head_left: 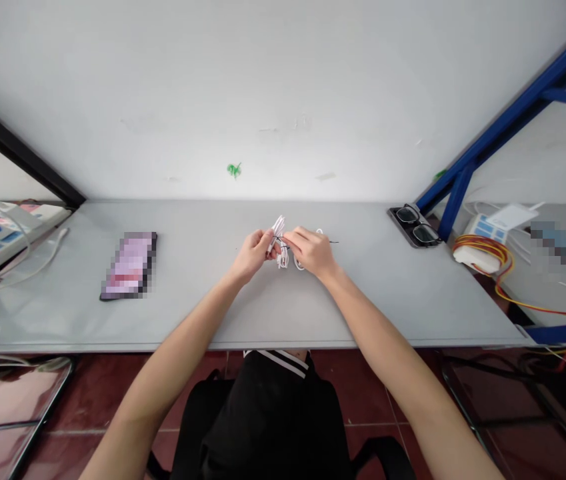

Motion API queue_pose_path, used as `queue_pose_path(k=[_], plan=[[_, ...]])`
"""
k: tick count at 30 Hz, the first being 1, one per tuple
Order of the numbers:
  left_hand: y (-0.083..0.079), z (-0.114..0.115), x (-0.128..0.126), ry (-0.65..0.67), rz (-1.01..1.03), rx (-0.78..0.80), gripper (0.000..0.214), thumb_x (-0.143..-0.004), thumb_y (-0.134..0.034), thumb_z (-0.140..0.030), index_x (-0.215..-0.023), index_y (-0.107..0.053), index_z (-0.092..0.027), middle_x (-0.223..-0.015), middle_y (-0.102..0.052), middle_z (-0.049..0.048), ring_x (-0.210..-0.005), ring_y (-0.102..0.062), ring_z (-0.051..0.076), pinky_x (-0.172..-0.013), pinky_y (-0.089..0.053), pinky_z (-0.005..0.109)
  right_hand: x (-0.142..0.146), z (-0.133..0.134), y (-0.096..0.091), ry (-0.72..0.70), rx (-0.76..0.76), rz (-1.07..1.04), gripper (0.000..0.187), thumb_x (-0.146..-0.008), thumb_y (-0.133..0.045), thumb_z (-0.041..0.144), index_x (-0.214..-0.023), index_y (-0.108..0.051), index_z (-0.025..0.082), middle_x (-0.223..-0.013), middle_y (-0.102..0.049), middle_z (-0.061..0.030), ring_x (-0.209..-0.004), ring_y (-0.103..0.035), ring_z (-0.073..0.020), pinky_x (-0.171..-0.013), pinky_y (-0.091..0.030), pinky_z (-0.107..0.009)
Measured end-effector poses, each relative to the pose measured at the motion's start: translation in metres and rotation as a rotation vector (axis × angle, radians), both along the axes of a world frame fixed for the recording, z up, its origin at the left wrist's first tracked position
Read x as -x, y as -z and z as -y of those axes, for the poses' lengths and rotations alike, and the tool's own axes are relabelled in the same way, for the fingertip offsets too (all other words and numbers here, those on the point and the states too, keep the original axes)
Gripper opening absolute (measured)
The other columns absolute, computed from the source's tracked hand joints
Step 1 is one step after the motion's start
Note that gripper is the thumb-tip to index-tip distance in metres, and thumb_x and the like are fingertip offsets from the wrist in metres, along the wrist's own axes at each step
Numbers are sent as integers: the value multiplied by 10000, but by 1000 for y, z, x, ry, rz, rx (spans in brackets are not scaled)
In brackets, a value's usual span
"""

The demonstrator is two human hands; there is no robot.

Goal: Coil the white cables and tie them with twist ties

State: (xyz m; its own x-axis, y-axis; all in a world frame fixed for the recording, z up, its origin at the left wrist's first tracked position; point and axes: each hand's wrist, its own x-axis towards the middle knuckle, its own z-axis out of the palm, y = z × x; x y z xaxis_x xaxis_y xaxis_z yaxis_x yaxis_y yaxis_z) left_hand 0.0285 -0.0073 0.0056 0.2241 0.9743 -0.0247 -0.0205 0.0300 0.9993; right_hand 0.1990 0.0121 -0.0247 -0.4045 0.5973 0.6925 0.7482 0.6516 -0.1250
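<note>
Left hand (251,257) pinched shut on the looped white cable (281,259), right hand (311,252) closed on it too, just above the surface (197,227); a firm pinch keeps loops from slipping.

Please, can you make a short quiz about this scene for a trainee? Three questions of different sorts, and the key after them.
1. True or false: the phone lies on the table to the left of the left hand.
2. What do the left hand and the right hand hold between them?
A) a white cable
B) the eyeglasses
C) the phone
3. Which two colours has the coiled wire to the right of the table?

Key: 1 true; 2 A; 3 red and yellow.
</note>
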Motion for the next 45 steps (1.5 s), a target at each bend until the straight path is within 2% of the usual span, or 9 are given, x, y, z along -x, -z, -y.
queue_pose_path(k=[10,18,23,28,30,33,39,42,45], plan=[[3,0,-2,-4,-89,-33,377,-969,-425,-391,-674,-483,-164,-600,-536,0,-518,-461,76,-553,-385,233,-2,1,-8,27,-5,299,236,-919,-464,80,-808,-643,186,-661,-582,-10,-596,-475,-124,-568,-231,-293],[2,0,-3,-49,-112,-15,349,-971,-422,-371,-688,-464,-170,-584,-519,-14,-489,-452,72,-526,-376,232,3,3,-6,-102,236,80,250,-964,-439,186,-784,-612,191,-737,-621,-38,-633,-513,-142,-578,-257,-288],[1,0,-2,-69,-181,-112,319,-954,-457,-419,-732,-434,-191,-578,-530,-26,-481,-474,83,-511,-379,234,14,5,-1,-291,679,-486,323,-950,-456,366,-691,-554,198,-619,-553,5,-568,-476,-122,-581,-343,-258],[4,1,-1,-112,-425,-384,239,-962,-440,-373,-798,-452,-201,-616,-574,-31,-512,-484,87,-561,-364,234,20,3,-4,-448,1312,-1009,306,-832,-552,441,-644,-471,213,-511,-381,72,-380,-222,-67,-407,-194,-250],[5,2,-1,-128,-475,-442,214,-961,-441,-358,-814,-458,-203,-647,-591,-30,-529,-487,87,-580,-362,234,21,4,-6,-460,1441,-1094,287,-820,-545,424,-648,-444,218,-506,-349,85,-365,-158,-59,-389,-156,-255],[8,1,-2,-146,-415,-389,229,-970,-417,-374,-818,-442,-205,-635,-582,-31,-508,-495,87,-556,-367,231,20,8,-7,-415,1305,-1013,313,-868,-488,458,-676,-460,212,-536,-433,57,-378,-246,-67,-408,-193,-248],[6,0,-3,-127,-244,-149,246,-978,-399,-365,-800,-419,-198,-607,-575,-28,-474,-510,84,-511,-387,226,8,12,-8,-88,511,-287,208,-909,-550,425,-931,-575,220,-792,-645,-27,-638,-547,-153,-576,-310,-263],[5,0,-4,-85,-220,-123,252,-981,-397,-357,-784,-408,-200,-585,-564,-34,-456,-495,82,-501,-389,228,3,10,-6,-58,363,-51,227,-977,-423,310,-860,-593,215,-837,-665,-53,-656,-556,-160,-582,-274,-279],[7,1,-4,-67,-240,-153,265,-981,-388,-380,-782,-401,-206,-584,-563,-33,-461,-497,88,-505,-387,232,5,10,-4,-100,367,-87,279,-972,-406,293,-757,-563,209,-747,-632,-40,-628,-535,-155,-587,-279,-284]])
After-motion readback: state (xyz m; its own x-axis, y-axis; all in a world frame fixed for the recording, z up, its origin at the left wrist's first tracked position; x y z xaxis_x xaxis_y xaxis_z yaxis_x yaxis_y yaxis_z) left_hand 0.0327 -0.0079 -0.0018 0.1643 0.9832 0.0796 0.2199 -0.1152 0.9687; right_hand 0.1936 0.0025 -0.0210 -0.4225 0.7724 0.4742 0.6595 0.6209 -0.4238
